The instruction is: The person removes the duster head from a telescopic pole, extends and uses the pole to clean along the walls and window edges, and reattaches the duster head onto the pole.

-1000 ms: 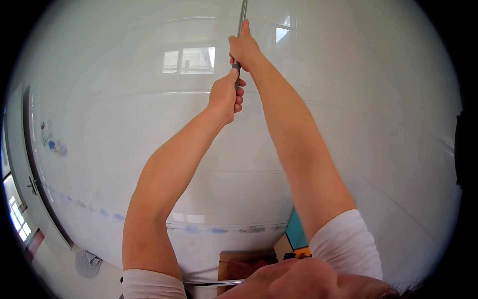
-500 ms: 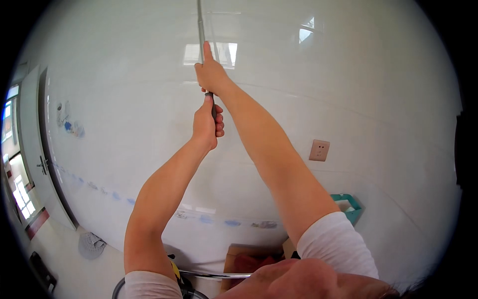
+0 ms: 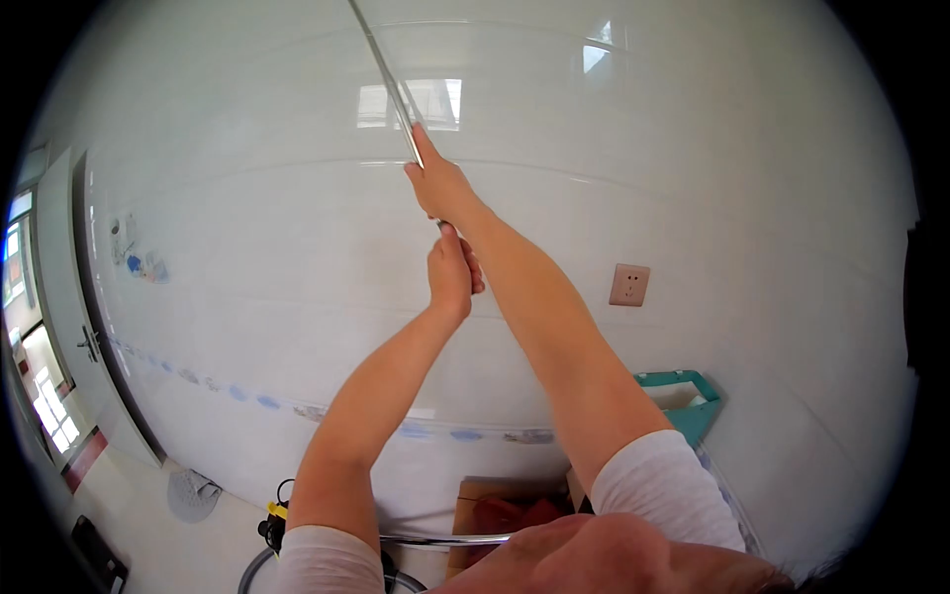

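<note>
A thin metal pole (image 3: 378, 61) rises in front of the glossy tiled wall and leans to the upper left. Its top end lies outside the view. My right hand (image 3: 442, 186) is closed round the pole's shaft, with the index finger stretched along it. Just below, my left hand (image 3: 452, 272) is wrapped round the pole's lower end, and the fingers hide most of the dark handle there.
A beige wall socket (image 3: 629, 285) sits to the right of my arms. Below it is a teal container (image 3: 700, 404). A cardboard box (image 3: 463, 523) and a chrome bar (image 3: 435, 541) are low in front. A door (image 3: 89, 327) stands at the left.
The pole has tipped from nearly upright to a lean toward the upper left. Both hands have moved down and to the right, still gripping it.
</note>
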`<move>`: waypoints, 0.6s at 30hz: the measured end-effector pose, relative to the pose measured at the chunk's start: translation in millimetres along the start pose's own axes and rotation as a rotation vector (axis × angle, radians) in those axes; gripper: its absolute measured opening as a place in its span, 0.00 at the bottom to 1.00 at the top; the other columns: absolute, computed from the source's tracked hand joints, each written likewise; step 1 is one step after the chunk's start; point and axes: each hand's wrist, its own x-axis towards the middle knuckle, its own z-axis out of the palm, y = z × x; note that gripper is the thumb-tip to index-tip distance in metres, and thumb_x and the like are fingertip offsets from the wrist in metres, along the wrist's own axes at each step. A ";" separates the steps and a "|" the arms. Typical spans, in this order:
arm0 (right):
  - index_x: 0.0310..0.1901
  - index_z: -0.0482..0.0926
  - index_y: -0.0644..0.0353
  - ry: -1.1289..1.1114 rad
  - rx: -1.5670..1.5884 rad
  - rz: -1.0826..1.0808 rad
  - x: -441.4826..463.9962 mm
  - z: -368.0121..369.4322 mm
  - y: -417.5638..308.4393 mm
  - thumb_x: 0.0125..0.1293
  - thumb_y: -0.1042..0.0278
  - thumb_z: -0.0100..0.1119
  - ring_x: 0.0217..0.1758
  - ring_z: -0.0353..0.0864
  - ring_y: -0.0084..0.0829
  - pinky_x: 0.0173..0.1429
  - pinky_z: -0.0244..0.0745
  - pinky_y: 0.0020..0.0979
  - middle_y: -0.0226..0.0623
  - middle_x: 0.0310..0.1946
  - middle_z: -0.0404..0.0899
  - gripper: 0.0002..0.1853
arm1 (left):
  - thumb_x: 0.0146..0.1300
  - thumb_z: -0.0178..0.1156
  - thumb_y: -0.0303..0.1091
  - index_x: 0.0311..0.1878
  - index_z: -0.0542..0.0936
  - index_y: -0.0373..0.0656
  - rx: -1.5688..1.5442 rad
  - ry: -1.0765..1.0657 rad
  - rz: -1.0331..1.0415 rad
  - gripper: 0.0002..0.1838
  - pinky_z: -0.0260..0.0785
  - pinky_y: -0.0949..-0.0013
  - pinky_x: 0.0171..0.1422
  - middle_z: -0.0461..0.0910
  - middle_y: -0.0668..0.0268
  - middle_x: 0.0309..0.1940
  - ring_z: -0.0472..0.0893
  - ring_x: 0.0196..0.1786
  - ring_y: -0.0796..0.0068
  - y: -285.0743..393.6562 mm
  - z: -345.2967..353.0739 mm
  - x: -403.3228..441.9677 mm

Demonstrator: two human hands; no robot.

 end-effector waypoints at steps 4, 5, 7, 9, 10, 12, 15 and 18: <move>0.68 0.37 0.43 0.135 0.018 0.060 -24.0 -12.9 63.0 0.65 0.64 0.39 0.14 0.68 0.30 0.21 0.70 0.33 0.38 0.21 0.70 0.33 | 0.66 0.35 0.57 0.27 0.65 0.41 0.151 -0.063 0.031 0.27 0.50 0.75 0.09 0.64 0.69 0.11 0.60 0.08 0.81 -55.1 18.9 -5.8; 0.68 0.37 0.42 0.160 0.049 0.102 -33.2 -19.0 75.6 0.65 0.64 0.39 0.13 0.66 0.29 0.19 0.69 0.31 0.36 0.20 0.69 0.33 | 0.66 0.35 0.57 0.27 0.65 0.41 0.147 -0.072 0.030 0.27 0.50 0.75 0.09 0.64 0.69 0.11 0.60 0.08 0.81 -64.7 25.0 -9.9; 0.68 0.35 0.43 0.183 0.082 0.155 -56.6 -33.2 91.7 0.65 0.64 0.39 0.14 0.69 0.33 0.22 0.70 0.34 0.40 0.20 0.71 0.34 | 0.66 0.35 0.57 0.27 0.64 0.39 0.249 -0.117 0.007 0.28 0.50 0.75 0.09 0.63 0.68 0.09 0.60 0.07 0.80 -79.6 38.3 -21.8; 0.68 0.32 0.45 0.204 0.116 0.210 -80.5 -45.8 106.3 0.65 0.63 0.39 0.15 0.72 0.37 0.24 0.71 0.36 0.45 0.20 0.74 0.35 | 0.66 0.35 0.57 0.27 0.64 0.39 0.262 -0.161 0.014 0.27 0.51 0.74 0.09 0.62 0.68 0.08 0.60 0.06 0.79 -99.5 47.9 -29.2; 0.68 0.32 0.45 0.239 0.146 0.248 -92.0 -51.7 113.4 0.65 0.64 0.39 0.14 0.71 0.34 0.23 0.70 0.34 0.42 0.19 0.73 0.35 | 0.66 0.36 0.56 0.28 0.65 0.39 0.300 -0.196 -0.021 0.26 0.53 0.73 0.11 0.63 0.68 0.09 0.62 0.07 0.79 -108.3 52.3 -33.3; 0.68 0.31 0.45 0.284 0.174 0.293 -114.4 -63.1 125.8 0.64 0.64 0.39 0.13 0.69 0.31 0.21 0.70 0.32 0.39 0.19 0.72 0.36 | 0.66 0.38 0.54 0.28 0.65 0.39 0.328 -0.245 -0.030 0.25 0.52 0.75 0.10 0.63 0.68 0.09 0.61 0.07 0.79 -125.0 62.7 -44.0; 0.68 0.30 0.47 0.344 0.258 0.323 -141.9 -80.1 137.4 0.63 0.66 0.38 0.13 0.68 0.30 0.20 0.69 0.30 0.39 0.22 0.71 0.36 | 0.66 0.39 0.52 0.28 0.66 0.39 0.372 -0.320 0.018 0.24 0.53 0.74 0.11 0.63 0.69 0.09 0.62 0.08 0.80 -149.4 70.3 -56.4; 0.67 0.28 0.51 0.498 0.192 0.364 -153.2 -102.2 146.7 0.63 0.67 0.40 0.16 0.69 0.27 0.18 0.69 0.29 0.41 0.30 0.72 0.38 | 0.66 0.40 0.51 0.28 0.67 0.39 0.388 -0.427 -0.023 0.23 0.54 0.73 0.12 0.64 0.69 0.10 0.63 0.09 0.80 -157.8 71.6 -73.2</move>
